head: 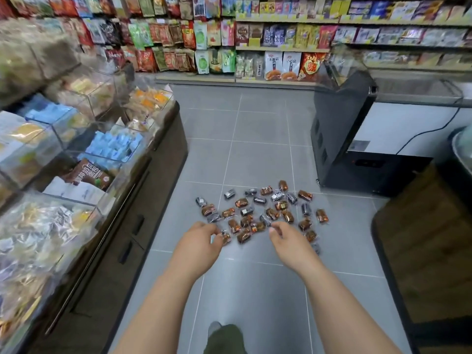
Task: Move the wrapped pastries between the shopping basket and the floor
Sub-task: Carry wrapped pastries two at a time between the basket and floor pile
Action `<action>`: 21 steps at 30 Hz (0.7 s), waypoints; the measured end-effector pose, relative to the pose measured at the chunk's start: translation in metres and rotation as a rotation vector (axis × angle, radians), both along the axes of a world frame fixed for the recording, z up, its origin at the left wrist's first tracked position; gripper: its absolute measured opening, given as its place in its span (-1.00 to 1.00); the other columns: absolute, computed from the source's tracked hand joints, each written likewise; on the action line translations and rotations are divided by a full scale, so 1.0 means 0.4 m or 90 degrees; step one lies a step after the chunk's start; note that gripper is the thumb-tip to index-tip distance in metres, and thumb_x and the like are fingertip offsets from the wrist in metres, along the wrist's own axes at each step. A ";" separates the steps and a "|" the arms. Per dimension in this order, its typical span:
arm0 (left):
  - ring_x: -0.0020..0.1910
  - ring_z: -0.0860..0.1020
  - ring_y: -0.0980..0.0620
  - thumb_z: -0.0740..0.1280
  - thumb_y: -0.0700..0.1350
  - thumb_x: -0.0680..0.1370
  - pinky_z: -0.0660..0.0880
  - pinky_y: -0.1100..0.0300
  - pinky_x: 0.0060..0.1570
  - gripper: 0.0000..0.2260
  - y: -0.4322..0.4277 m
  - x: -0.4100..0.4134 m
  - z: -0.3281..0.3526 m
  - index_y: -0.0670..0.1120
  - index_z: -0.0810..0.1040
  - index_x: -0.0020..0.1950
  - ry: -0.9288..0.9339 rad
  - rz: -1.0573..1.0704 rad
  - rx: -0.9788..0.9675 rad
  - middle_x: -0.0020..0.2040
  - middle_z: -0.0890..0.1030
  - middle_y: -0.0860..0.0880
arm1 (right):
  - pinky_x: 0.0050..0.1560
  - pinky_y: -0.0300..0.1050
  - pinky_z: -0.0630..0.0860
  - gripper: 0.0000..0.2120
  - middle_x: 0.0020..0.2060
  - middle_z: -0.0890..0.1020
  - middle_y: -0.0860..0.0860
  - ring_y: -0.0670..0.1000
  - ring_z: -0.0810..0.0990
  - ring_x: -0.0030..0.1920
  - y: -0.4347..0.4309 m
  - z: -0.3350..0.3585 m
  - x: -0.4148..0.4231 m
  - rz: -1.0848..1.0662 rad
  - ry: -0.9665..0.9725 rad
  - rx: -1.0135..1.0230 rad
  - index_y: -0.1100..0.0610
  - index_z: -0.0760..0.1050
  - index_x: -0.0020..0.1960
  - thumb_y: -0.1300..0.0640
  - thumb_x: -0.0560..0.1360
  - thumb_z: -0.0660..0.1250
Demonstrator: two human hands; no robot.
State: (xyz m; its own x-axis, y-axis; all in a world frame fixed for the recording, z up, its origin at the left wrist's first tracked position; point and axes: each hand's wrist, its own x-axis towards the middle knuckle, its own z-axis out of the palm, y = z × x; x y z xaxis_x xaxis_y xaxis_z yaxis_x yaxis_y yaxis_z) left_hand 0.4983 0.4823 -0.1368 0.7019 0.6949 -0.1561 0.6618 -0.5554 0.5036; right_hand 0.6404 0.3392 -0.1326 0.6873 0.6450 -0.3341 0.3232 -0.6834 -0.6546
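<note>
Left hand (pixel 204 242): palm down, fingers curled, tips at a wrapper on the near edge of the pile. Can't tell if it has a grip or is only touching. Right hand (pixel 287 241): same pose, fingers curled down over the pile's near edge, tips blurred, hold unclear too. The hands are apart, with bare forearms coming in from 6 o'clock.

Wrapped pastries (pixel 260 213): all scattered loose on the floor (pixel 255 139), spreading from just under the fingertips out to 12 and 1 o'clock of the hands. It's a mix of orange-brown and dark clear-wrapped pieces, some overlapping and some lying singly at the fringe. A couple sit just beside the right hand at its 3 o'clock.

Knee (pixel 224 338) in olive cloth at 6 o'clock.

Display unit (pixel 143 200) at 9 o'clock, dark front, with clear bins (pixel 112 146) of packaged snacks on top. Chest freezer (pixel 408 123) at 2 o'clock, white side, with a black cable (pixel 429 129) running across it. Wooden cabinet (pixel 429 251) at 4 o'clock. Snack shelves (pixel 281 47) along the far wall at 12.
</note>
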 end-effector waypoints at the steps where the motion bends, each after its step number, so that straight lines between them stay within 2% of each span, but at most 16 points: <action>1: 0.02 0.52 -0.04 0.20 -0.03 0.58 0.44 0.13 0.08 -0.80 0.045 0.026 -0.008 -0.01 0.56 0.10 -0.004 -0.004 -0.001 0.10 0.51 -0.03 | 0.20 -0.16 0.35 -0.62 0.33 0.46 0.04 0.02 0.45 0.28 0.045 -0.004 0.021 -0.002 -0.003 -0.007 0.12 0.32 0.40 0.02 0.64 0.07; 8: 0.07 0.51 -0.03 0.22 -0.04 0.57 0.40 0.19 0.01 -0.79 0.282 0.178 -0.044 -0.01 0.52 0.17 -0.017 -0.028 -0.010 0.15 0.50 -0.02 | 0.12 -0.20 0.32 -0.59 0.31 0.48 0.06 0.04 0.46 0.27 0.250 -0.028 0.133 -0.063 0.023 -0.006 0.12 0.25 0.45 0.05 0.63 0.14; 13: 0.12 0.50 -0.04 0.21 -0.08 0.57 0.40 0.18 0.04 -0.73 0.379 0.276 -0.103 -0.03 0.47 0.26 0.019 -0.027 -0.048 0.18 0.52 -0.03 | 0.16 -0.16 0.36 -0.55 0.29 0.47 0.06 0.01 0.47 0.23 0.336 -0.093 0.230 -0.073 0.067 -0.036 0.11 0.22 0.46 -0.01 0.62 0.14; 21: 0.12 0.50 -0.07 0.23 -0.11 0.56 0.37 0.18 0.02 -0.73 0.527 0.503 -0.168 -0.09 0.46 0.25 0.049 0.001 -0.066 0.16 0.54 -0.07 | 0.04 -0.23 0.29 -0.57 0.28 0.50 0.05 -0.02 0.48 0.18 0.488 -0.161 0.479 -0.057 0.121 -0.060 0.12 0.22 0.46 0.02 0.63 0.12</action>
